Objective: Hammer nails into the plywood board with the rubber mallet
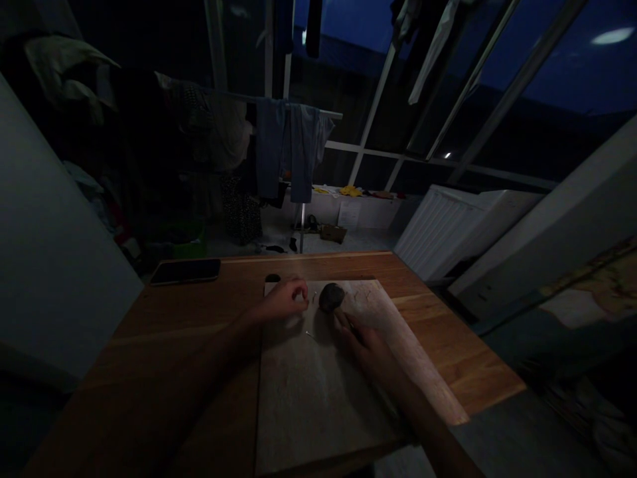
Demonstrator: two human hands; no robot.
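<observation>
A pale board lies on a wooden table. Near its far end sits a dark round lump, like a stone or ball. My left hand rests just left of it with the fingers curled into a pinch; what it pinches is too small to make out. My right hand lies on the board just below the lump, its fingers closed on a thin stick-like tool whose tip reaches the lump. A small thin pin-like piece lies on the board between my hands.
A dark phone lies at the table's far left corner. A small dark round thing sits by the board's far edge. Beyond the table are a rack with hanging clothes, a white radiator and dark windows.
</observation>
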